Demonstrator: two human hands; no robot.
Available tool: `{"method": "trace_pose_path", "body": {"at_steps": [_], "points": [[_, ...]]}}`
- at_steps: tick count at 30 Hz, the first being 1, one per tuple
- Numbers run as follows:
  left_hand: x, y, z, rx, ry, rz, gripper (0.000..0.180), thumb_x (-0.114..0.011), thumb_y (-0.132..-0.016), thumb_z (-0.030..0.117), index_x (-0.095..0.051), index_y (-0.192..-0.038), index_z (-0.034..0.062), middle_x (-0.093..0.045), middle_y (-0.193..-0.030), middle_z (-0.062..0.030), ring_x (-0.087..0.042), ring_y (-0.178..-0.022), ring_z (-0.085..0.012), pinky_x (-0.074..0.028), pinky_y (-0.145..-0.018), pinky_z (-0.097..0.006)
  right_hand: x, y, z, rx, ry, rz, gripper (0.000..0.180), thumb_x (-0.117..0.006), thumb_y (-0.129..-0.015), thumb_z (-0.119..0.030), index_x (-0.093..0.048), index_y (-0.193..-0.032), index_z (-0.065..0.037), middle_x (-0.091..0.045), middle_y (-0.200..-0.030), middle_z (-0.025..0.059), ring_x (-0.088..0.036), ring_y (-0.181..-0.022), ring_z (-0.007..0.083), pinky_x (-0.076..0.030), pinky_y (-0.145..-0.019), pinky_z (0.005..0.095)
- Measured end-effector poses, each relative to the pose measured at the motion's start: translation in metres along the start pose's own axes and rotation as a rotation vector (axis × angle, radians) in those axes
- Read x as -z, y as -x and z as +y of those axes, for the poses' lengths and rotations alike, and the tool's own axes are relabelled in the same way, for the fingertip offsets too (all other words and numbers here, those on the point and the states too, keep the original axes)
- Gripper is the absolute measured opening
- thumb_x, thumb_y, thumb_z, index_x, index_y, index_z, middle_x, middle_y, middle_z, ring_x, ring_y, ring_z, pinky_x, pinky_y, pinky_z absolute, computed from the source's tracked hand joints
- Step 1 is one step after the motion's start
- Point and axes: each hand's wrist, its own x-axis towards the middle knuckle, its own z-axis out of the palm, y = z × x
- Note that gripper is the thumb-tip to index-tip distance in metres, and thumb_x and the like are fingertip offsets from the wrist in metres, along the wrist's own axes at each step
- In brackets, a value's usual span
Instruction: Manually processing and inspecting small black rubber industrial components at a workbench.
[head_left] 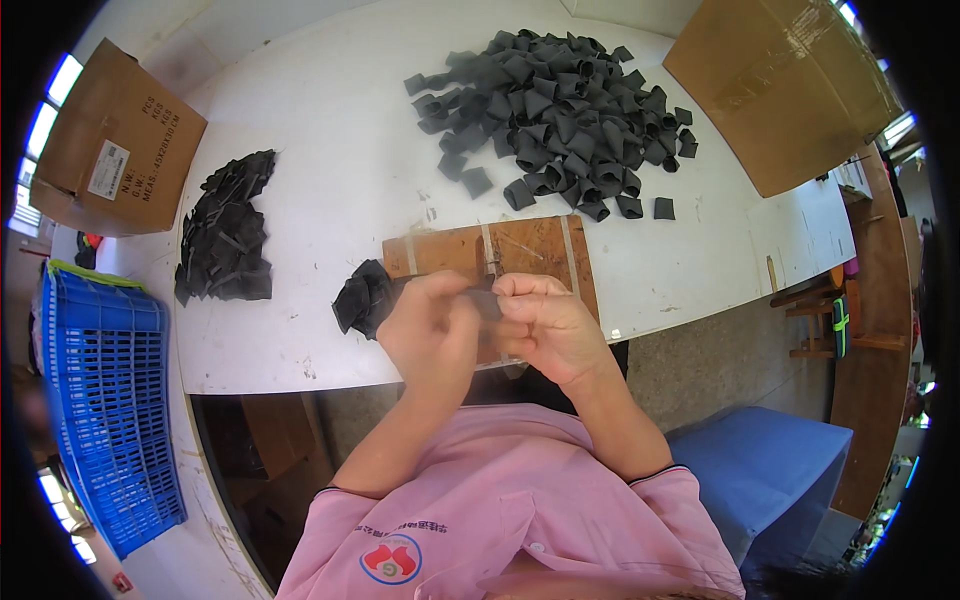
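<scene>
My left hand (432, 325) and my right hand (548, 322) are close together over a brown wooden board (450, 250) at the white table's near edge. Both pinch one small dark grey piece (487, 303) between their fingertips; most of it is hidden by the fingers. A small heap of black folded pieces (362, 297) lies just left of my left hand. A large pile of dark grey loops (560, 120) is spread beyond the board.
A stack of flat black pieces (225, 232) lies at the table's left. Cardboard boxes sit at the far left (115, 140) and far right (780, 80). A blue plastic crate (105, 390) stands on the left, a blue seat (760, 470) on the right.
</scene>
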Motion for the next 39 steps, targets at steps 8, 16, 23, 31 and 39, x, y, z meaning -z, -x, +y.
{"method": "trace_pose_path", "body": {"at_steps": [8, 16, 23, 31, 39], "points": [[0.026, -0.044, 0.043, 0.7, 1.76, -0.7, 0.022, -0.039, -0.081, -0.003, -0.044, -0.102, -0.005, -0.054, -0.093, -0.0209, -0.034, -0.032, -0.003, -0.025, -0.029, -0.017, -0.046, -0.009, -0.053, 0.286, 0.649, -0.101, 0.026, -0.051, -0.087, -0.026, -0.05, -0.072, -0.004, -0.04, -0.065, -0.004, -0.031, -0.052, 0.0031, -0.024, -0.044, 0.016], [0.014, -0.04, 0.015, 0.372, 0.962, -0.366, 0.017, -0.05, -0.083, 0.005, -0.047, -0.099, -0.0009, -0.056, -0.074, -0.0055, -0.03, -0.035, -0.0012, -0.022, -0.032, -0.016, -0.01, -0.03, -0.032, 0.224, 0.491, -0.125, 0.026, -0.051, -0.087, -0.024, -0.052, -0.069, -0.005, -0.037, -0.055, -0.0074, -0.03, -0.049, 0.0017, -0.025, -0.044, 0.0177], [0.011, -0.056, 0.031, -0.337, 0.261, -0.274, 0.033, -0.054, -0.074, -0.002, -0.05, -0.106, -0.004, -0.059, -0.087, -0.0088, -0.055, -0.083, -0.0167, -0.043, -0.076, -0.027, -0.019, -0.011, -0.028, 1.065, 1.211, 0.223, 0.032, -0.066, -0.071, -0.018, -0.053, -0.093, 0.0, -0.051, -0.079, 0.0086, -0.051, -0.065, 0.0183, -0.041, -0.052, 0.0258], [0.004, -0.044, 0.03, 0.126, 1.062, -0.172, 0.009, -0.053, -0.084, 0.009, -0.053, -0.086, 0.0007, -0.053, -0.085, -0.0082, -0.049, -0.081, -0.017, -0.04, -0.077, -0.028, -0.035, -0.02, -0.024, 1.383, 1.543, 0.299, 0.022, -0.067, -0.06, -0.004, -0.056, -0.08, -0.001, -0.051, -0.07, 0.0059, -0.052, -0.062, 0.0195, -0.043, -0.049, 0.0279], [0.012, -0.031, 0.018, 0.083, 0.936, -0.193, 0.008, -0.054, -0.083, 0.009, -0.052, -0.085, 0.0012, -0.051, -0.084, -0.0084, -0.047, -0.084, -0.0193, -0.038, -0.081, -0.031, -0.027, -0.018, -0.014, 1.318, 1.441, 0.232, 0.019, -0.064, -0.059, 0.002, -0.056, -0.076, -0.001, -0.049, -0.067, 0.006, -0.051, -0.062, 0.02, -0.041, -0.049, 0.0285]]}}
